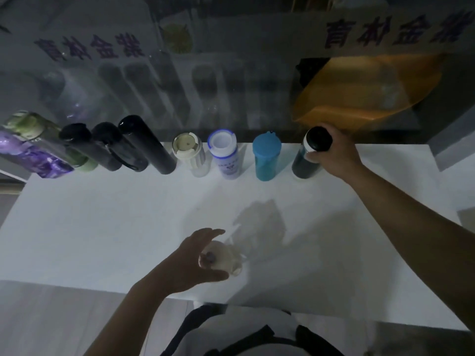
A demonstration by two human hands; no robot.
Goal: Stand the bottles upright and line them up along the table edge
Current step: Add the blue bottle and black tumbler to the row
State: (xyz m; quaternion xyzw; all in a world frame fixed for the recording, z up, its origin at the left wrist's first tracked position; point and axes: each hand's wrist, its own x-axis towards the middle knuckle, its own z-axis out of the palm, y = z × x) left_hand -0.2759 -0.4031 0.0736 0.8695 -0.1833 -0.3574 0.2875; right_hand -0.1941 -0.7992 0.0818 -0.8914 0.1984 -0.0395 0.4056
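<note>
White bench [102, 227], dim light. 9 bottles stand upright in a row along the far edge, against a glass pane [231, 86] that reflects them. From the left: purple bottle [30, 158], green bottle [51, 140], 3 black bottles, the third the tallest [147, 145], clear bottle with a cream lid [191, 155], white bottle with a blue-ringed cap [225, 154], blue bottle [266, 158], and a dark teal bottle with a black cap [308, 155] at the right end.

Right hand [334, 152] is wrapped around the upper part of the dark teal bottle, fingers closed on it just under the cap; the bottle's base sits on the bench.

Left hand [198, 260] is near the front edge, fingers and thumb curled around a small pale bottle [226, 258], blurred; cannot tell whether it is upright or tilted. It is well apart from the row.

An orange bag [365, 91] shows behind the glass at the right.
</note>
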